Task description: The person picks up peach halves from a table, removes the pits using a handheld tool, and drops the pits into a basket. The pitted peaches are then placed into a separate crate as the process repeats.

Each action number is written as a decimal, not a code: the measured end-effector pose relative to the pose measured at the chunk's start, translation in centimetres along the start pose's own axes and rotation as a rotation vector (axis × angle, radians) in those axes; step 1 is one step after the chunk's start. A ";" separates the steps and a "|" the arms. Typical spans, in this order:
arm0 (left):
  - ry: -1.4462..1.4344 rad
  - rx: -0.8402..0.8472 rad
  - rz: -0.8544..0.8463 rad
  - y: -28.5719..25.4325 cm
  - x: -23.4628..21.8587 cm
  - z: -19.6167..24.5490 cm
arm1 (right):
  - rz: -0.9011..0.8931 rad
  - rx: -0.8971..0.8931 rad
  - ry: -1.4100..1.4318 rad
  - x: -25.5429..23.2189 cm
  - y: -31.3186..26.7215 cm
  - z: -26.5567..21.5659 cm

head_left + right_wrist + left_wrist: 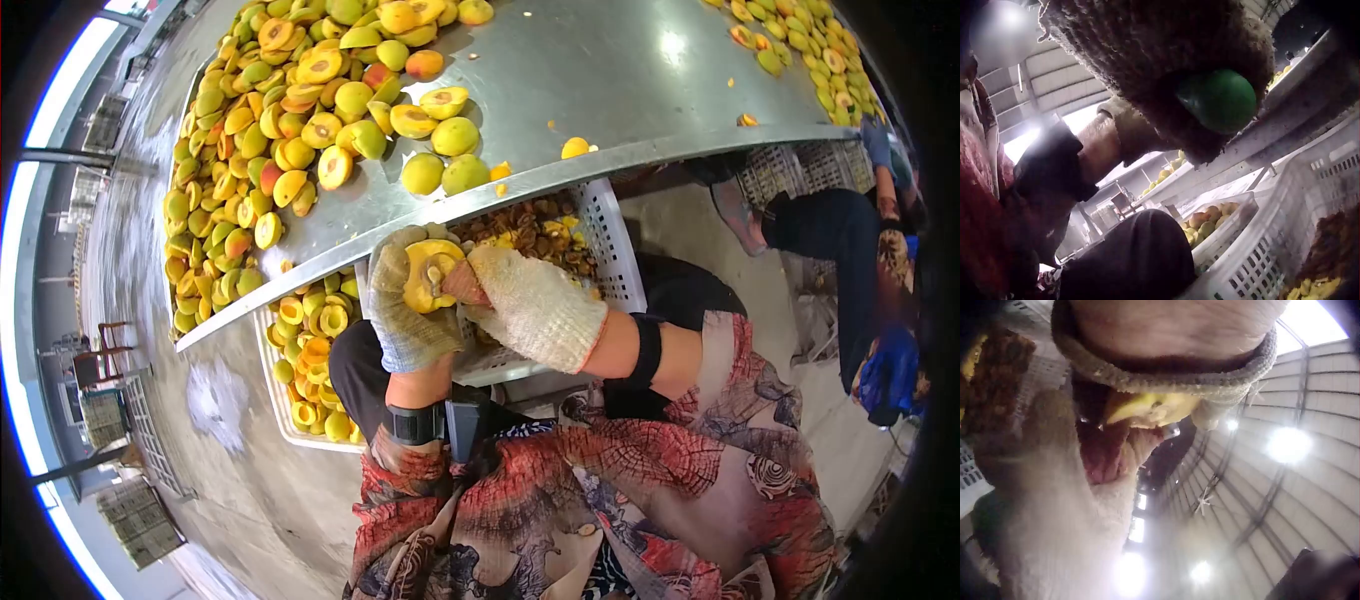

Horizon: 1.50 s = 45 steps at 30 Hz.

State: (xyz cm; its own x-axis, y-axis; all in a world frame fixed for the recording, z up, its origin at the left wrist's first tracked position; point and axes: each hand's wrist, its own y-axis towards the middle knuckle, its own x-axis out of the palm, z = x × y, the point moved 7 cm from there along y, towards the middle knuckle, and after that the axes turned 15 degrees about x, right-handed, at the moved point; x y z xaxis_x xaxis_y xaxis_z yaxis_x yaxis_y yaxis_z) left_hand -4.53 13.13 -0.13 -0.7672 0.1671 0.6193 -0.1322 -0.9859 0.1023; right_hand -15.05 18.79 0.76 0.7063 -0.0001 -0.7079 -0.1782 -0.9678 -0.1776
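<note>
My gloved left hand [408, 312] grips a yellow fruit half [424, 262], its cut face up and a brown pit in the middle. The gloved right hand [540, 308] meets it from the right, reddish fingertips [466, 284] against the fruit's edge. From the right glove [1147, 56] a rounded green handle end [1225, 101] sticks out in the right wrist view; the rest of it is hidden in the fist. The left wrist view shows the fruit [1154, 409] between both hands, with a small metallic glint beside it.
Halved fruit [320, 66] is heaped on the metal table [620, 60]. Below its edge stand a white crate [612, 235] with brown and yellow scraps and a crate of pitted halves [316, 350]. Another person [835, 240] sits at the right.
</note>
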 end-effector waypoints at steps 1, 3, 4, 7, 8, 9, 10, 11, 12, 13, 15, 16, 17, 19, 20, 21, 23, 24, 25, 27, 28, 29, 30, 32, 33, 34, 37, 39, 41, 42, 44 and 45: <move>-0.015 0.019 -0.039 0.0 0.5 0.1 | 0.004 0.014 0.008 0.2 0.1 0.1; 0.039 0.029 -0.046 -0.1 1.0 0.1 | -0.025 0.042 0.133 0.5 0.3 0.3; 0.068 0.037 0.000 -0.3 1.1 0.2 | -0.022 0.054 0.142 0.5 0.3 0.4; 0.106 0.054 0.033 -0.7 0.8 0.2 | 0.001 0.020 0.260 -0.2 -0.1 0.0; 0.110 0.072 0.023 -0.7 0.8 0.1 | -0.042 0.082 0.268 0.2 0.0 0.3; 0.115 0.059 0.018 -0.7 1.0 0.0 | -0.087 0.145 0.277 0.6 0.1 0.7; 0.122 0.067 0.000 -0.8 1.4 0.2 | -0.087 0.156 0.286 1.2 0.2 1.1; 0.130 0.074 -0.018 -0.8 1.8 0.4 | -0.065 0.061 0.269 1.7 0.3 1.0; 0.152 0.076 -0.013 -0.8 2.0 0.6 | -0.043 -0.034 0.252 2.1 0.3 0.7; 0.161 0.062 -0.016 -0.8 1.9 0.5 | -0.044 -0.021 0.263 2.1 0.3 0.8; 0.264 0.103 -0.080 -0.7 2.1 1.0 | -0.051 -0.077 0.314 2.0 0.0 0.4; 0.317 0.109 -0.060 -0.7 2.0 1.2 | -0.079 -0.050 0.319 2.2 0.1 0.5; 0.325 0.096 -0.062 -0.8 2.1 1.2 | -0.081 -0.038 0.328 2.0 -0.1 0.6; 0.380 0.137 -0.091 -0.7 2.3 1.5 | -0.043 -0.152 0.307 1.0 -0.6 -0.3; 0.413 0.101 -0.179 -0.6 2.0 1.4 | -0.038 -0.183 0.315 0.7 -1.0 -0.8; 0.417 0.097 -0.179 -0.6 1.9 1.5 | -0.039 -0.181 0.320 1.2 -0.9 -0.7; 0.492 0.122 -0.207 -0.5 1.9 1.7 | -0.075 -0.095 0.279 2.5 -0.5 -0.3; 0.493 0.121 -0.207 -0.4 1.9 1.8 | -0.075 -0.095 0.280 2.7 -0.6 0.0; 0.511 0.114 -0.252 -0.2 2.0 1.8 | -0.149 -0.153 0.304 2.4 -0.8 -0.5; 0.531 0.103 -0.291 -0.2 2.0 1.8 | -0.229 -0.210 0.329 2.8 -1.3 -0.9; 0.529 0.106 -0.311 -0.1 2.1 1.9 | -0.133 -0.231 0.311 2.7 -1.6 -0.9; 0.523 0.111 -0.332 -0.1 2.3 1.9 | -0.034 -0.252 0.288 2.4 -1.8 -1.0; 0.523 0.112 -0.331 0.0 2.3 2.0 | -0.034 -0.253 0.288 2.2 -2.0 -1.1; 0.547 0.119 -0.372 -0.1 2.5 2.0 | -0.088 -0.207 0.434 1.2 -2.1 -1.3; 0.549 0.117 -0.368 -0.1 2.4 2.0 | -0.092 -0.207 0.435 0.7 -2.2 -1.4; 0.544 0.150 -0.399 -0.1 2.5 2.0 | -0.291 -0.099 0.524 1.4 -2.2 -1.1; 0.555 0.165 -0.442 -0.2 3.0 2.3 | -0.340 -0.116 0.499 2.5 -2.4 -0.9; 0.570 0.153 -0.448 0.0 3.0 2.5 | -0.192 -0.246 0.380 2.7 -2.6 -1.1; 0.599 -0.002 -0.469 -0.1 2.4 1.9 | -0.056 -0.249 0.351 2.3 -2.9 -0.7; 0.602 -0.003 -0.464 -0.1 2.3 2.1 | -0.061 -0.250 0.353 2.5 -3.1 -0.6; 0.682 -0.118 -0.487 -0.4 2.0 1.6 | -0.161 -0.229 0.343 2.2 -3.1 -1.1; 0.682 -0.116 -0.484 0.0 1.9 1.9 | -0.163 -0.231 0.341 1.6 -3.1 -1.3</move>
State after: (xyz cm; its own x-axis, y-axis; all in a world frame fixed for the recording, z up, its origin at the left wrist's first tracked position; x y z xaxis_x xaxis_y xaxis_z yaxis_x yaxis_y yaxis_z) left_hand -4.80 13.46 2.53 -0.8155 0.5730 -0.0816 -0.5787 -0.8049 0.1317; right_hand -12.47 21.42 1.03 0.9052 0.1118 -0.4101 0.0849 -0.9929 -0.0833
